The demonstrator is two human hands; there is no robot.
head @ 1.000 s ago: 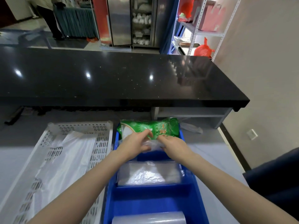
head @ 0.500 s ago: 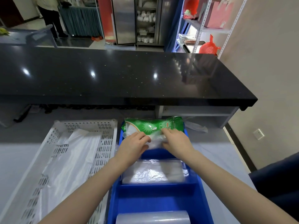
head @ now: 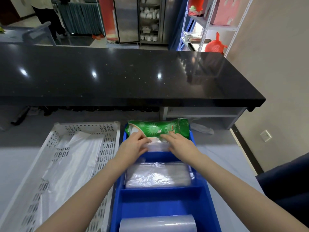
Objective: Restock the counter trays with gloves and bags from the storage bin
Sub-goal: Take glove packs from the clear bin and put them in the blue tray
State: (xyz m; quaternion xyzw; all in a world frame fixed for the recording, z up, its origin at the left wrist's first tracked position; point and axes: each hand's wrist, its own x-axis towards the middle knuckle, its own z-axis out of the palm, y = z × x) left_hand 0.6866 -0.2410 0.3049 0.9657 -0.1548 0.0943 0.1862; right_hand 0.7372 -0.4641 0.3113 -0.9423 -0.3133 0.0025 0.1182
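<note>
A glossy black counter spans the room ahead, metal shelving past its far right corner. Both my left hand and right hand pinch a clear glove pack in the blue bin's far compartment, touching a green packet whose print I can't read; the white tray sits just left.

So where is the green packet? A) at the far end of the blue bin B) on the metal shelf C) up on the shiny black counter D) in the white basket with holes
A: the green packet lies across the far end of the blue bin, just beyond both hands, the left hand and the right hand, while the white basket beside it holds only clear plastic.
</note>
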